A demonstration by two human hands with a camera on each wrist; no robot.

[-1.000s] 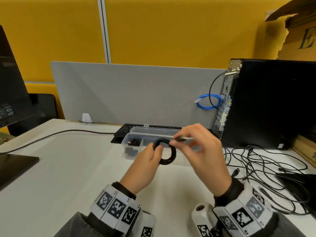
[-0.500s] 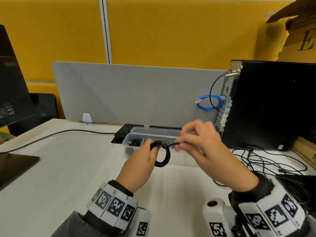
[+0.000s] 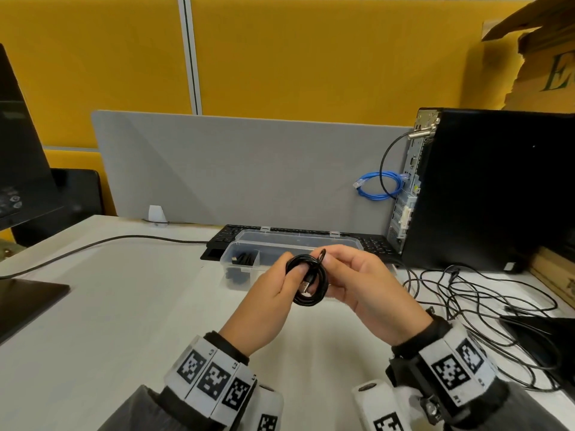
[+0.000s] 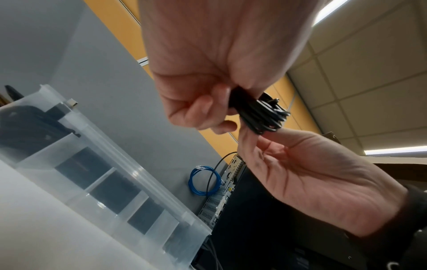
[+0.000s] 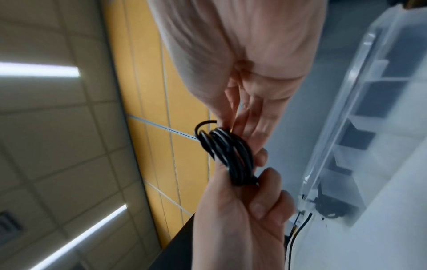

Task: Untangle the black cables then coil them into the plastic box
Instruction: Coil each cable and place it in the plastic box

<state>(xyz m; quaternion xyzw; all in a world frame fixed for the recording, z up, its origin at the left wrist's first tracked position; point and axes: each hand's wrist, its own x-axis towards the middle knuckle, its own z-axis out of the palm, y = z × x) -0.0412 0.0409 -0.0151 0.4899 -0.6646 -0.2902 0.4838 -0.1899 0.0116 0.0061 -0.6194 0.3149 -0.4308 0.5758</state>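
White desk (image 3: 124, 306), box (image 3: 239, 269) behind hands. Left hand (image 3: 273, 293) pinches coiled cable (image 3: 306, 279); right hand (image 3: 364, 284) pinches end loop. Risk: loose grip, coil springs open before reaching box.

white desk (image 3: 124, 306), plastic box (image 3: 239, 269), keyboard (image 3: 373, 244)

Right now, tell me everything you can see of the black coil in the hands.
The coil is a thin, glossy black cable wound into several tight round loops. A USB plug with a metal tip lies across its middle, and one small end loop sticks up at the top. It is held upright in the air above the desk, in front of the plastic box, touching neither. The left hand pinches its left side with the thumb across the loops; the right hand pinches its right side and top.
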